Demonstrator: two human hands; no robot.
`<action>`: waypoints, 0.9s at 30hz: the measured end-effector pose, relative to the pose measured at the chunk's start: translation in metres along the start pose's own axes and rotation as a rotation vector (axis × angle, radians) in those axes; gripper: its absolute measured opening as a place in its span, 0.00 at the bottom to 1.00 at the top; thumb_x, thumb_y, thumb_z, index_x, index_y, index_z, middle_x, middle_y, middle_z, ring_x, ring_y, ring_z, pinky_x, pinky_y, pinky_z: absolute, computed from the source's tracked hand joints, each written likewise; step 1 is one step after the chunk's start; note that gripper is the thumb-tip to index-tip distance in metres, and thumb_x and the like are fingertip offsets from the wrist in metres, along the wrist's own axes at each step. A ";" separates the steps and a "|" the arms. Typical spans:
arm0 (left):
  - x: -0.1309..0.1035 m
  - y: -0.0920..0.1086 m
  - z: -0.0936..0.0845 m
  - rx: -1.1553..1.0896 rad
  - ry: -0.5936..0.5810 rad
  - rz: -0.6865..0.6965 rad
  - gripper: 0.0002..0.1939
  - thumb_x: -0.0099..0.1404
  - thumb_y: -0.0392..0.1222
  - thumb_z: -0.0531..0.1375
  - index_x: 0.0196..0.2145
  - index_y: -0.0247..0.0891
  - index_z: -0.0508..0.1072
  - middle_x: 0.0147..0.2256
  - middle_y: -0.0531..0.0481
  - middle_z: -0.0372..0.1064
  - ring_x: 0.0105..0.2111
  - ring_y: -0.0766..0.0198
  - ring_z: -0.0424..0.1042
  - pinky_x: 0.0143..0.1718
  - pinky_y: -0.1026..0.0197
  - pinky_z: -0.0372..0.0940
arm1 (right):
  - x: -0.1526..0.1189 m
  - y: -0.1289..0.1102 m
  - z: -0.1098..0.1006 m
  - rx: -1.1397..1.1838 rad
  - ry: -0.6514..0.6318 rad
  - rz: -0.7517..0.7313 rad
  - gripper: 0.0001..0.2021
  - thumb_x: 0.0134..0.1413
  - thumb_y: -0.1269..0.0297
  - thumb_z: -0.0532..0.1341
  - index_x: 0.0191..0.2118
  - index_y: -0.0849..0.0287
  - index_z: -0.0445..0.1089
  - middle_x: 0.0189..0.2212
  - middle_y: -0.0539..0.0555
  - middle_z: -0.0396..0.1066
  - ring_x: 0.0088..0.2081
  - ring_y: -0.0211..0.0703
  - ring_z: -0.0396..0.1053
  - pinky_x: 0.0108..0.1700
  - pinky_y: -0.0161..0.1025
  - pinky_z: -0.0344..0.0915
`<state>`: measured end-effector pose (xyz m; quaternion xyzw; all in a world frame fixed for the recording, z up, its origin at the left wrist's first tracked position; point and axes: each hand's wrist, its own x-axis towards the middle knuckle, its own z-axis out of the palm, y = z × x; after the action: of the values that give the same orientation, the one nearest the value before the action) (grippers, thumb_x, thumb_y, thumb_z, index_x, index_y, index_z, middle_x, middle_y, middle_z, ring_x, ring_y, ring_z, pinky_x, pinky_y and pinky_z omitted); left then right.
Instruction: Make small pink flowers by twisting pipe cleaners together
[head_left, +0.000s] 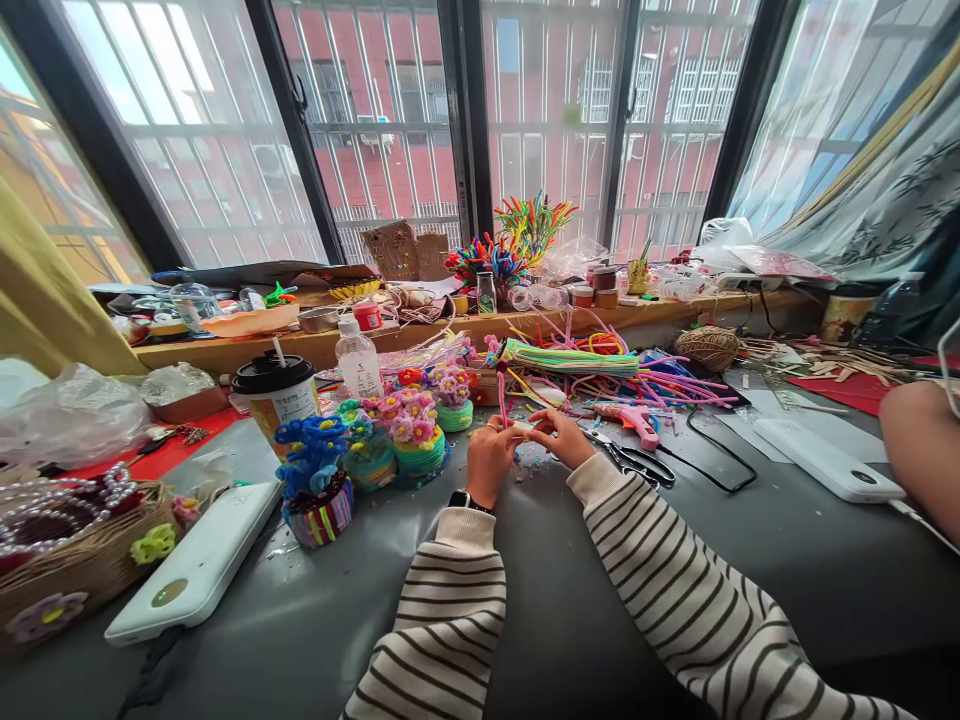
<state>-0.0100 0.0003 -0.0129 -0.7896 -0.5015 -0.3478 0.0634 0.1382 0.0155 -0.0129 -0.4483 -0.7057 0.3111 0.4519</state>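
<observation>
My left hand [491,460], with a watch at the wrist, pinches a thin pink pipe cleaner [503,394] that sticks up from the fingertips. Fingers of my right hand [562,438] close at the same spot, meeting the left fingertips; the part of the pipe cleaner between them is mostly hidden. Just right of my hands lie black-handled scissors [637,463] and a pink glue gun [634,422]. Behind them is a bundle of green and yellow pipe cleaners [570,358]. To the left stand small pots of pipe-cleaner flowers, one pink [414,440] and one blue [319,485].
A lidded cup [276,395] and a clear bottle [358,360] stand left. White power banks lie at the left [195,565] and right [829,460]. A twine ball [707,348] sits near the crowded sill. Another person's arm [921,445] rests at the right edge.
</observation>
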 end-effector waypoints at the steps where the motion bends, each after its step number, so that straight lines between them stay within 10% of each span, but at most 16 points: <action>1: 0.000 0.000 0.000 -0.002 0.008 -0.003 0.09 0.56 0.42 0.53 0.32 0.44 0.72 0.37 0.50 0.66 0.35 0.64 0.66 0.34 0.61 0.55 | 0.000 0.000 0.000 -0.059 0.005 -0.018 0.11 0.41 0.60 0.58 0.30 0.63 0.64 0.23 0.51 0.67 0.23 0.34 0.62 0.27 0.34 0.61; 27: 0.000 0.002 0.000 -0.205 0.043 -0.084 0.08 0.55 0.40 0.54 0.30 0.41 0.73 0.35 0.48 0.66 0.35 0.65 0.65 0.37 0.61 0.58 | -0.003 -0.002 0.004 -0.179 0.051 -0.050 0.10 0.43 0.61 0.57 0.26 0.64 0.68 0.23 0.54 0.70 0.25 0.37 0.65 0.31 0.34 0.61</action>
<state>-0.0086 -0.0006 -0.0121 -0.7627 -0.4944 -0.4164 -0.0217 0.1344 0.0117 -0.0134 -0.4768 -0.7300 0.2237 0.4355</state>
